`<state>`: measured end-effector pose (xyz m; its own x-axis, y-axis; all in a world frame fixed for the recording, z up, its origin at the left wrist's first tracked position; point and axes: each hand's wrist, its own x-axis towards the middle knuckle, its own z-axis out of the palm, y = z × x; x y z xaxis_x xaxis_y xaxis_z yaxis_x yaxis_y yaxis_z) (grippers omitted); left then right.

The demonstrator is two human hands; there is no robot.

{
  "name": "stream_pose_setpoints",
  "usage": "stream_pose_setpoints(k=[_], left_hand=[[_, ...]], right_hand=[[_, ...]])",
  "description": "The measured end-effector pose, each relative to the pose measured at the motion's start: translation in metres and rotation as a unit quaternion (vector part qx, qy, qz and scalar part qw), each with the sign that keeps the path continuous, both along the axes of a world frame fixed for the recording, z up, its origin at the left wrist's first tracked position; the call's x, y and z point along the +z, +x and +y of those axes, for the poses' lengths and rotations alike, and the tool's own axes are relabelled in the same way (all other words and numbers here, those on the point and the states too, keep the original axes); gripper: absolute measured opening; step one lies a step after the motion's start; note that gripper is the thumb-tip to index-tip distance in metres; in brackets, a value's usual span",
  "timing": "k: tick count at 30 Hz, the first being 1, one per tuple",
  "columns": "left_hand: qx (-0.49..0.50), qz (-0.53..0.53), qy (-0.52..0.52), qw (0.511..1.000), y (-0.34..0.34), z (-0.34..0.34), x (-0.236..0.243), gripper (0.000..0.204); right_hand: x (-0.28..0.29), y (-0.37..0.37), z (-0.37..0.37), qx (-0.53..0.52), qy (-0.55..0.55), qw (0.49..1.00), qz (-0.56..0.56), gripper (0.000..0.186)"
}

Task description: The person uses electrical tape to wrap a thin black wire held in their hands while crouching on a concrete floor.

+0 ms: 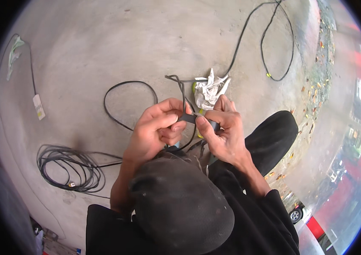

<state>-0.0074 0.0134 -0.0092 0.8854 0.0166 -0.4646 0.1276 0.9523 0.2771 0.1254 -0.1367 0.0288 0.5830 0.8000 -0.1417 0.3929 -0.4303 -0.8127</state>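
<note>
Both my hands meet in front of me, above the concrete floor. My left hand [152, 125] is closed, pinching a black cable [184, 95] and one end of a dark flat strip that looks like electrical tape [186, 118]. My right hand [227, 129] is closed too, its thumb and forefinger on the strip's other end. A dark rounded piece, perhaps the tape roll, shows partly under the right fingers. The cable rises from my left fingers into a small bend, and a wider cable loop [130, 82] lies to the left. What the fingertips cover is hidden.
Crumpled white cloth or plastic [211, 91] lies beyond my right hand, over something yellow-green. At left are a coiled black cable [70, 170] and a white power strip [39, 106]. Another cable loop [291, 46] lies far right. A dark cap [180, 208] covers the lower middle.
</note>
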Motion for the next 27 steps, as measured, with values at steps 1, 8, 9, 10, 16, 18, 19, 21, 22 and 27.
stream_pose_setpoints(k=[1,8,9,10,16,18,19,21,22,27], left_hand=[[-0.010,-0.034,0.018,0.999,0.002,0.002,0.002,0.020],[-0.031,-0.002,0.270,0.962,0.008,-0.005,0.021,0.032],[-0.033,0.008,0.329,0.944,0.007,-0.007,0.022,0.030],[-0.036,0.017,0.387,0.921,0.007,-0.009,0.021,0.028],[0.012,0.055,0.455,0.889,0.007,-0.016,0.026,0.022],[0.015,0.057,0.435,0.898,0.008,-0.017,0.030,0.023],[0.019,0.061,0.415,0.907,0.008,-0.017,0.031,0.024],[0.020,0.058,0.402,0.914,0.008,-0.020,0.027,0.024],[0.023,0.058,0.389,0.919,0.007,-0.020,0.026,0.025],[-0.003,0.044,0.343,0.938,0.004,-0.015,0.027,0.028]], right_hand=[[0.001,0.002,-0.001,-0.012,0.006,1.000,0.012,0.028],[0.008,0.003,-0.008,0.002,0.047,0.998,0.030,0.040],[0.010,0.002,-0.008,0.001,0.049,0.998,0.032,0.040],[0.010,0.003,-0.008,0.002,0.053,0.998,0.030,0.038],[0.008,0.001,-0.007,0.026,0.051,0.998,0.023,0.032],[0.007,0.001,-0.007,0.030,0.048,0.998,0.022,0.030],[0.005,0.000,-0.006,0.026,0.047,0.998,0.018,0.029],[0.002,0.000,-0.007,0.019,0.046,0.999,0.014,0.028],[-0.001,0.000,-0.006,0.023,0.040,0.999,0.007,0.028],[-0.012,-0.002,0.000,0.013,0.014,1.000,0.005,0.024]])
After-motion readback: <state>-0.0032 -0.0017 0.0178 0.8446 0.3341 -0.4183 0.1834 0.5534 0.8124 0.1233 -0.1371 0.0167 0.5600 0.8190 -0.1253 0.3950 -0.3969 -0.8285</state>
